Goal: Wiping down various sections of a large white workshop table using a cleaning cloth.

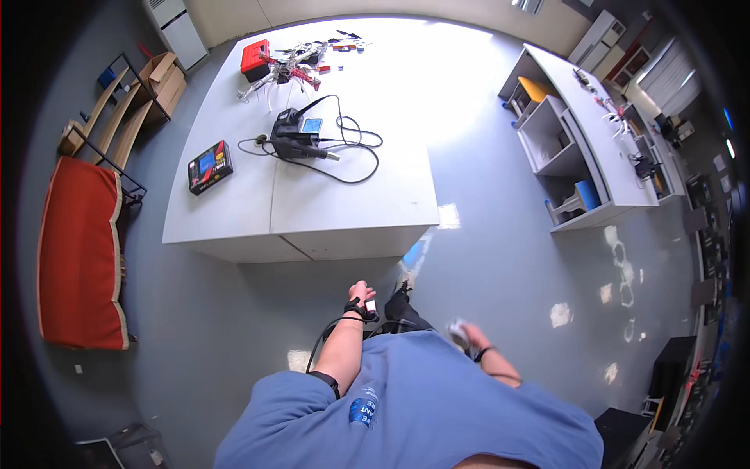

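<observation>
My left hand (361, 291) hangs low in front of me, short of the white table (219, 223). Its fingers are loosely bent and a little apart, with nothing visible in them. A black strap with a small pale-faced device (370, 307) sits at that wrist, and a black cable runs back along the forearm. Over on the right, my right hand (475, 336) is smeared by motion. It is closed on a small grey-white object (458, 331) whose kind I cannot make out. Neither hand touches the table.
On the table lie a black handheld tool (301, 148) with a cable, a small screened device (312, 125), a black box (210, 167), a drone frame (285, 74) and a red toolbox (255, 59). A second white bench (625, 184) stands right; a red-covered rack (78, 254) stands left.
</observation>
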Tool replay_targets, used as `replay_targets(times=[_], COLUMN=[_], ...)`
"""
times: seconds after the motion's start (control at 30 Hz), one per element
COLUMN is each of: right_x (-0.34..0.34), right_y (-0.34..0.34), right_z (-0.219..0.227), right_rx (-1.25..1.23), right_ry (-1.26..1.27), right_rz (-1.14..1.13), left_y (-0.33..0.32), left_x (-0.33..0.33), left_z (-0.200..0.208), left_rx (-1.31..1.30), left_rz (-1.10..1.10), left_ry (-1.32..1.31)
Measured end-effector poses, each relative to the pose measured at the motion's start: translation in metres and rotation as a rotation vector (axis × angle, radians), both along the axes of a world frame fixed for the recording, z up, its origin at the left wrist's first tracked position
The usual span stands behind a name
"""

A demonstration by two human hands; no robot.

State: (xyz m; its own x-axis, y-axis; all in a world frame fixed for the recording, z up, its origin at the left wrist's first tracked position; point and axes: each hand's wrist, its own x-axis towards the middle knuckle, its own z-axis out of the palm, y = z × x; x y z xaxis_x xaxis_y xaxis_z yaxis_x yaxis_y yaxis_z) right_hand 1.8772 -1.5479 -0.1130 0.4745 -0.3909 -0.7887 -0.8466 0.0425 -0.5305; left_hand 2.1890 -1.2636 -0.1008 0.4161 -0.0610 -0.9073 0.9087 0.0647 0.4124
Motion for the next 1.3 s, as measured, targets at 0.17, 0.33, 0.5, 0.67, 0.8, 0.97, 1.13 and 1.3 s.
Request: replay_targets(times=[0.17, 0.33, 0.5, 0.67, 0.8, 0.97, 1.13, 1.3], right_x=[0.217, 0.351, 0.368, 0.39, 0.437, 0.516, 0.598, 0.686], right_y=[-0.062, -0.044, 0.007, 0.013, -0.019, -0.076, -0.128, -0.159], right_z=[0.066, 0.107, 0.089, 0.084, 0.079, 0.087, 0.078, 0.077], right_rx=[-0.601, -0.865, -1.114, -1.239, -1.234, -1.239, -1.237, -1.273], right_ry=[-0.176, -0.44, -0.38, -0.373, -0.463, -0.501, -0.589, -0.579], right_rz=[0.251, 0.372, 0.448, 0.377, 0.461, 0.537, 0.609, 0.605], left_y=[-0.013, -0.023, -0.037, -0.025, -0.039, -0.047, -0.048, -0.047], left_x=[0.039, 0.075, 0.139, 0.214, 0.229, 0.229, 0.223, 0.219], left_z=[0.015, 0.065, 0.09, 0.067, 0.061, 0.07, 0.073, 0.071], left_rx=[0.324, 0.872, 1.069, 1.267, 1.48, 1.583, 1.574, 1.603], left_rz=[0.16, -0.004, -0.166, -0.228, -0.299, -0.391, -0.388, -0.358], left_ry=[-0.391, -0.774, -1.016, -0.79, -0.645, -0.603, -0.581, -0.594])
